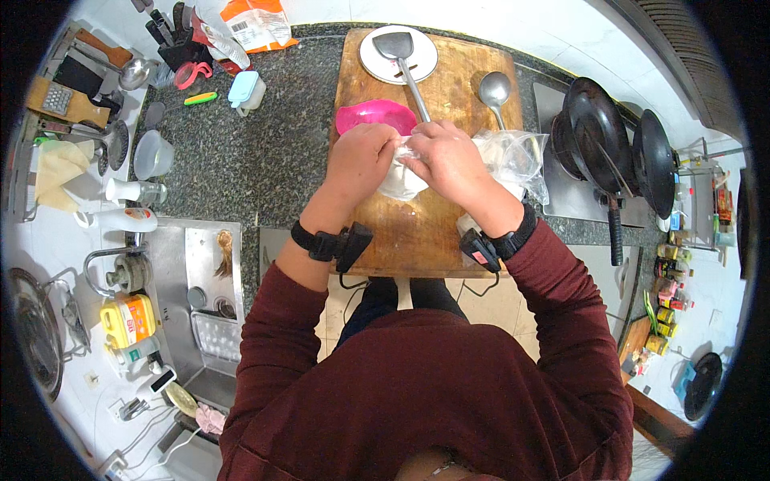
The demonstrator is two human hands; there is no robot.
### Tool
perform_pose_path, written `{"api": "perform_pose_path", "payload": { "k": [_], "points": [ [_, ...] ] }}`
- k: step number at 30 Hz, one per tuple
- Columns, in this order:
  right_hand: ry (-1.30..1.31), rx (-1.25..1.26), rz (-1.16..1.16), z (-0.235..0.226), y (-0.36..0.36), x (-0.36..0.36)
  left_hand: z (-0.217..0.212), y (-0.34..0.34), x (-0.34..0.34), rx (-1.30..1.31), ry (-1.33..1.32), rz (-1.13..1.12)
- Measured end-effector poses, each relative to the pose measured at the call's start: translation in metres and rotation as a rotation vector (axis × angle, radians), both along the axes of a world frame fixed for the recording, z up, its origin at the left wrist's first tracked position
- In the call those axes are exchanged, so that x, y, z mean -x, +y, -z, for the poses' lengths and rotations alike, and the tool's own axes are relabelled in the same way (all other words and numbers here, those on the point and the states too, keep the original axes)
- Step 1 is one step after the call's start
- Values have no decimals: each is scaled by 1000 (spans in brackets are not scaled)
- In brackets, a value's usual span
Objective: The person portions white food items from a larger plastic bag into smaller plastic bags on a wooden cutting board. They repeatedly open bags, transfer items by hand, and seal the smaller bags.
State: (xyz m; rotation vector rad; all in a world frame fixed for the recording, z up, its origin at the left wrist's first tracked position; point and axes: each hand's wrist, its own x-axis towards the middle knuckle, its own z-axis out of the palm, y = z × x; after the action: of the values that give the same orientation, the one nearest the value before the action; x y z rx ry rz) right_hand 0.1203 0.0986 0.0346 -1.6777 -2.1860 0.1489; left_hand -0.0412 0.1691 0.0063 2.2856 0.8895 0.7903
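Note:
Over the wooden cutting board (385,248), my left hand (362,160) and my right hand (449,163) are close together, fingers closed on the upper edge of a small plastic bag (401,183) with something white in it. What the white content is, I cannot make out. Just beyond my left hand sits a bright pink bowl (374,115), its near side partly hidden by the hand. Beside my right wrist lies a crumpled clear plastic bag (521,163) with whitish content. A metal spatula (393,46) rests across a white plate (427,58), its handle reaching toward my right hand.
A ladle (494,90) lies on the board's right side. Farther right, a black wok (595,120) stands on the stove. The sink (186,256) is at left. A lidded container (247,91), a clear bowl (152,155) and an orange-white package (258,26) stand on the granite counter.

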Motion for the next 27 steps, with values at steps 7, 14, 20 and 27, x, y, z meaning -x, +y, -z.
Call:
{"api": "perform_pose_path", "payload": {
  "k": [7, 14, 20, 27],
  "points": [
    [324, 89, 230, -4, -18, -20, -5, 6, 5, -7, 64, 28],
    [388, 232, 311, 5, -47, -24, -8, 12, 4, -47, -35, 209],
    [473, 106, 349, 6, -55, -19, -13, 17, -1, -91, 50, 224],
    [460, 22, 344, 12, -59, -16, -14, 20, 3, -160, 70, 176]
  ]
}}
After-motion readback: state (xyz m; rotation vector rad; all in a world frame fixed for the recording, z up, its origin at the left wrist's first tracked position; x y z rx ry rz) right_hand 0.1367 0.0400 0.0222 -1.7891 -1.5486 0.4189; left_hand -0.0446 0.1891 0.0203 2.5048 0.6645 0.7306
